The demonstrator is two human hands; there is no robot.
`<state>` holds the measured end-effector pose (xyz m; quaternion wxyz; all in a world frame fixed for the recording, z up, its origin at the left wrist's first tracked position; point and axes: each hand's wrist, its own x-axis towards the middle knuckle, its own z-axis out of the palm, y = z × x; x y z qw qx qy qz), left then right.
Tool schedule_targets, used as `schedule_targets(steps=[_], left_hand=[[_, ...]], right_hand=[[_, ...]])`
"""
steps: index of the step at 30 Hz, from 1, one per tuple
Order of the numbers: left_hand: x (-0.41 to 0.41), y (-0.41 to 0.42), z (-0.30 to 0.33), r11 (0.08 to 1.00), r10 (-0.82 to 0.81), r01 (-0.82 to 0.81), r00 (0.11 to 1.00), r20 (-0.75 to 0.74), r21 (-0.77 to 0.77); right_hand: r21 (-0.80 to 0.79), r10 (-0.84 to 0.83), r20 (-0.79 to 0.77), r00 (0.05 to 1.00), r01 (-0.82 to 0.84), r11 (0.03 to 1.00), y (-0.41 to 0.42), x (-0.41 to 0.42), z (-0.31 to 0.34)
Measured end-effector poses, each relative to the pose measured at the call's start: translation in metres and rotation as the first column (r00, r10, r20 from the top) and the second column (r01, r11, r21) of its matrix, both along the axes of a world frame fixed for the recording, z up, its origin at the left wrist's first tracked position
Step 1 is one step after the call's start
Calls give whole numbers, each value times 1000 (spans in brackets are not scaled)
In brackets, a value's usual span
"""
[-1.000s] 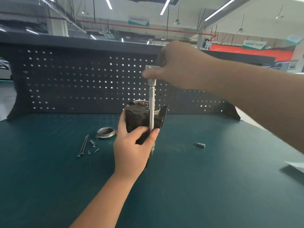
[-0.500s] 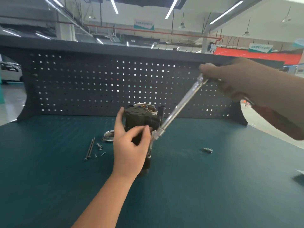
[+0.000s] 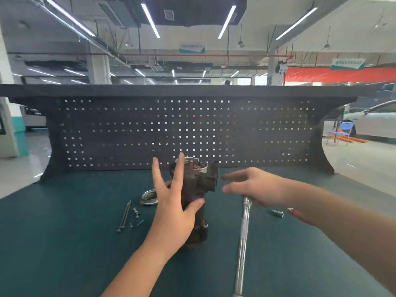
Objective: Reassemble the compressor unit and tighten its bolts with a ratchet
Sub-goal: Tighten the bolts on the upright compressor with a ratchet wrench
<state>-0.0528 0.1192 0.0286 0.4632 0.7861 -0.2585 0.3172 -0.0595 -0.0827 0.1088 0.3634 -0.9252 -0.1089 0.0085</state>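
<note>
Green bench: ratchet now lies flat, released by the spread-fingered right hand; left hand, fingers straight, steadies the compressor.

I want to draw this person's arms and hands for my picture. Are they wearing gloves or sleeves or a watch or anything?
No. The left hand and the right hand are both bare, with no gloves. Both forearms are bare too, as far as the picture shows: no sleeves, no watch, no bracelet and no rings that can be seen. The right hand is a bit blurry, so tiny details there cannot be told.
</note>
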Motion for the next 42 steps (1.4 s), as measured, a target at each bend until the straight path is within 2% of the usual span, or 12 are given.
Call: schedule_targets(steps=[5, 9, 11, 13, 14, 16, 18, 19, 24, 29, 33, 42], left_hand=[[-5, 3, 13, 994, 46, -39, 996, -70, 100], [-12, 11, 28, 982, 111, -91, 987, -115, 165], [-7, 14, 51, 950, 211, -216, 976, 46, 225], [1, 12, 88, 917, 162, -197, 979, 127, 346], [8, 9, 105, 885, 75, -92, 996, 53, 457], [23, 1, 126, 710, -28, 198, 967, -254, 676], [36, -4, 129, 523, 37, 379, 885, -464, 764], [41, -3, 127, 487, 64, 410, 864, -499, 771], [57, 6, 119, 585, 17, 355, 894, -449, 729], [56, 7, 116, 651, -63, 423, 858, -510, 630], [53, 7, 117, 649, -87, 426, 865, -494, 631], [47, 7, 119, 670, -134, 436, 867, -479, 601]], right_hand=[[129, -3, 73, 997, -7, 992, 26, 23, -17], [138, -12, 125, 992, -6, 990, 24, 27, -21], [120, -8, 132, 991, -8, 993, 23, 27, -21], [112, -4, 118, 993, -9, 994, 23, 27, -19], [110, 1, 104, 995, -13, 994, 23, 27, -17], [110, 5, 82, 997, -14, 994, 24, 25, -14], [88, -19, 68, 998, 13, 996, 26, 24, -13], [75, -31, 65, 997, 26, 997, 26, 25, -12], [5, -64, 28, 998, 64, 998, 19, 18, 13], [-59, -249, 271, 930, 275, 960, 7, 3, 60], [-6, -312, 402, 861, 343, 939, 14, -5, 85], [-149, -310, 478, 822, 423, 894, 37, -11, 83]])
